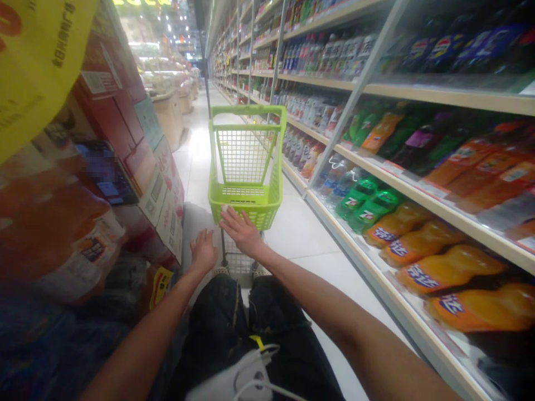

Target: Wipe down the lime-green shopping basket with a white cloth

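Observation:
A lime-green plastic shopping cart [271, 195] with a grid back stands upright on the floor just in front of my knees. My right hand [241, 229] is stretched out at the near lower edge of its basket, fingers apart. Whether it touches the plastic, I cannot tell. A small pale patch shows by its fingertips, too blurred to name. To the left of the cart, my left hand [204, 250] is raised with its fingers loosely spread and nothing seen in them.
Along the right, shelves [418, 172] hold several soda bottles, with orange ones [438, 267] and green ones [371, 209] low down. Stacked cartons [154, 206], a phone-like screen [104, 172] and a yellow sign [37, 67] line the left. A white device with a cable [234, 381] is near my lap.

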{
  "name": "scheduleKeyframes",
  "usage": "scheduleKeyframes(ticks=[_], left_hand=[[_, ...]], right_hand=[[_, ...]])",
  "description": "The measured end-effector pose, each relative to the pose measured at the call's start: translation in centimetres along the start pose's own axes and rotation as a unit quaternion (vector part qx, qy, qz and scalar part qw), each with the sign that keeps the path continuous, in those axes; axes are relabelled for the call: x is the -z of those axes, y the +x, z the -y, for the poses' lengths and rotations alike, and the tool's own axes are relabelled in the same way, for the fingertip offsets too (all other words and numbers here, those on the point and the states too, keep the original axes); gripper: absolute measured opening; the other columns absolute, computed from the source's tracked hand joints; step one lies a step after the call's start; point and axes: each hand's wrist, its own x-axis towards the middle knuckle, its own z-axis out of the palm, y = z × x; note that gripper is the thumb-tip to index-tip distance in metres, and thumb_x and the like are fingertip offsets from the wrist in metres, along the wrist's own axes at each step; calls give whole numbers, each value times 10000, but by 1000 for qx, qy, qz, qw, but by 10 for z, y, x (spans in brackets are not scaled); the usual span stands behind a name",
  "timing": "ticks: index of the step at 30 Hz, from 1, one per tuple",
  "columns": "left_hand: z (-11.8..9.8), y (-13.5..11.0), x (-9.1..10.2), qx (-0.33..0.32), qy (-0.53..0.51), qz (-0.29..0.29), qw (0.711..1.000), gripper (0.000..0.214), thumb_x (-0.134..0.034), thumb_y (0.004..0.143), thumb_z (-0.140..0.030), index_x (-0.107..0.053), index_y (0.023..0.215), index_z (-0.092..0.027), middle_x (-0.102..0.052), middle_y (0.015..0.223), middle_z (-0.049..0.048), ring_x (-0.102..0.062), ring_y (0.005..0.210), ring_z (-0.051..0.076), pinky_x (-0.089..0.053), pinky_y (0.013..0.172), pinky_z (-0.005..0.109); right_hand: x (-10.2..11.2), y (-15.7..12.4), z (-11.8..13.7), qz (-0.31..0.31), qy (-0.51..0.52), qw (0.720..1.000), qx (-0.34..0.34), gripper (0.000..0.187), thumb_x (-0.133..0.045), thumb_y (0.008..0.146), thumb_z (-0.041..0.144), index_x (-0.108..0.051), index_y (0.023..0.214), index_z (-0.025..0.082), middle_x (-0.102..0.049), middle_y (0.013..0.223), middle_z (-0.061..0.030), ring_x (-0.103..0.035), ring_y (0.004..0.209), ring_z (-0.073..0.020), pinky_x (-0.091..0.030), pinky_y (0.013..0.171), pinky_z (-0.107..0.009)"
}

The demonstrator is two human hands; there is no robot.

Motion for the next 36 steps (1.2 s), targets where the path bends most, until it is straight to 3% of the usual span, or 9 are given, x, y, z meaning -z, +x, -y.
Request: scheduleKeyframes(ticks=[5,14,22,25,30,33,36], left_hand=[[-18,1,12,-8,42,-9,999,598,-434,737,-137,-353,1329,-106,-294,1446,151,-224,1343,289,-220,1051,562],[-39,-6,21,-72,107,-3,992,586,-383,757,-104,-340,1342,-113,-229,1478,123,-157,1366,269,-181,1066,561],[-56,-4,23,-97,95,-9,991,648,-395,736,-88,-276,1373,-111,-174,1492,128,-105,1377,263,-139,1068,579],[-63,-4,20,-121,93,-19,988,654,-397,730,-83,-279,1373,-107,-167,1494,126,-104,1378,258,-129,1075,570],[-72,-8,16,-166,96,-27,981,637,-379,739,-76,-294,1369,-116,-180,1493,115,-106,1379,247,-98,1088,551],[-75,-10,15,-174,98,-23,980,640,-365,734,-63,-298,1368,-116,-179,1493,110,-109,1379,240,-94,1089,550],[-76,-8,16,-177,94,-30,979,636,-362,733,-68,-305,1365,-112,-180,1493,107,-107,1380,236,-94,1092,540]], right_hand=[[10,6,-11,-16,-30,998,-53,344,-387,902,120,-510,1218,175,-433,1367,-90,-243,1343,-196,-174,1106,-480],[-17,-49,-5,47,-1,997,-57,328,-418,858,72,-576,1138,138,-508,1298,-122,-368,1285,-207,-279,1059,-480],[14,-38,-17,-54,-19,989,-137,414,-373,876,88,-486,1261,189,-431,1366,-95,-196,1358,-189,-166,1095,-490],[9,-43,-24,-50,-14,987,-153,407,-382,872,83,-498,1248,187,-431,1366,-98,-208,1355,-184,-160,1096,-494],[-8,-75,-21,-27,-14,986,-162,382,-392,858,66,-541,1197,160,-465,1339,-112,-252,1341,-202,-195,1084,-500],[-2,-83,-17,-20,-17,985,-168,385,-388,847,50,-553,1180,153,-491,1317,-117,-270,1334,-203,-220,1074,-485],[15,-72,-19,-62,-28,979,-193,419,-363,853,53,-519,1224,168,-466,1339,-113,-245,1344,-198,-206,1077,-484]])
